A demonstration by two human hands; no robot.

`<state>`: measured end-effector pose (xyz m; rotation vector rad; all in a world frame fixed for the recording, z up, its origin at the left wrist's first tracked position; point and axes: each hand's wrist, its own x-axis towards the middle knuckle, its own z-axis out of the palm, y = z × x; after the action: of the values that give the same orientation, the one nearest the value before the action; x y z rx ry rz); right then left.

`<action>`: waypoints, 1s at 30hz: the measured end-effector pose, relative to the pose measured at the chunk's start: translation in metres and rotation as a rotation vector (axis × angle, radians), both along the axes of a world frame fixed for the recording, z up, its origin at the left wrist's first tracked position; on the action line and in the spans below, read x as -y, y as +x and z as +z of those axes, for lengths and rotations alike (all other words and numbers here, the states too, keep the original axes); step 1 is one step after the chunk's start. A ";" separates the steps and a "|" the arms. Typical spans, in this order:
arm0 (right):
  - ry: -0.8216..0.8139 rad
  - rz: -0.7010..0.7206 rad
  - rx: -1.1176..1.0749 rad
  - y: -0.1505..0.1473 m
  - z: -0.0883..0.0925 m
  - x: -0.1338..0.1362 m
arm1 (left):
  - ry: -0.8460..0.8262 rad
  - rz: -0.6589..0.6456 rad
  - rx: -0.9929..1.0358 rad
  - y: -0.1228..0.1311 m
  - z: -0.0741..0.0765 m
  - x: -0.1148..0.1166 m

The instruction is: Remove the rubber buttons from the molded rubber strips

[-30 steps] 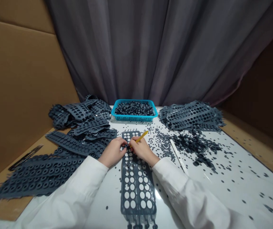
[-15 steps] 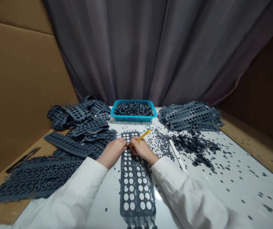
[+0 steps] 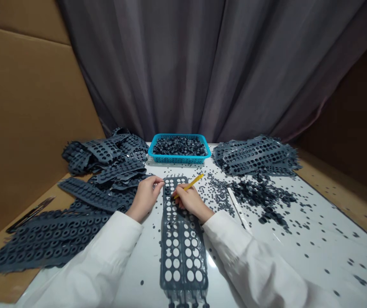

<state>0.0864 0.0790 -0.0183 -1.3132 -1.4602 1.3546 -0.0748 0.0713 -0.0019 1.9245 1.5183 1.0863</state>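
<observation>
A dark grey perforated rubber sheet (image 3: 183,239) lies lengthwise on the white table, with rows of round holes showing white through it. My right hand (image 3: 189,199) rests over its upper part, closed around a slim yellow pen-like tool (image 3: 193,182); the tool's lower end is hidden by the fingers. My left hand (image 3: 146,194) is beside the sheet's upper left edge, thumb and forefinger pinched together near its far corner. Whatever may be between those fingertips is too small to make out.
A blue basket (image 3: 179,159) full of small black pieces stands at the back. Rubber sheets (image 3: 58,235) pile up on the left, and more sheets (image 3: 255,156) at back right. Loose black pieces (image 3: 263,194) and a white strip (image 3: 237,207) lie right.
My left hand has moved left and slightly away from me, off the sheet's middle and away from the right hand. The right hand keeps the yellow tool in nearly the same place.
</observation>
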 end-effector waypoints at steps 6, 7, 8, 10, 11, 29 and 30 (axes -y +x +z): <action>-0.003 0.007 -0.029 -0.001 -0.004 0.000 | -0.226 -0.043 0.380 0.004 0.004 0.006; -0.003 0.015 -0.039 0.000 -0.004 0.000 | -0.290 -0.066 0.455 0.004 0.004 0.007; -0.004 0.021 -0.050 0.002 -0.002 0.000 | -0.358 -0.094 0.532 0.005 0.004 0.009; 0.027 0.033 -0.113 0.007 0.007 0.000 | -0.483 -0.151 0.687 0.004 0.005 0.011; 0.064 0.038 -0.161 0.010 0.013 0.000 | -0.532 -0.174 0.761 0.004 0.005 0.011; 0.636 0.158 0.060 0.009 0.042 0.020 | -0.783 -0.232 1.052 0.010 0.010 0.021; 0.637 0.153 0.059 0.008 0.041 0.020 | -0.770 -0.225 1.023 0.010 0.010 0.021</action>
<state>0.0948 0.0591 0.0229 -0.8425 -1.8581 0.8253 -0.0643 0.0500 0.0080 0.7564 0.8757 0.9341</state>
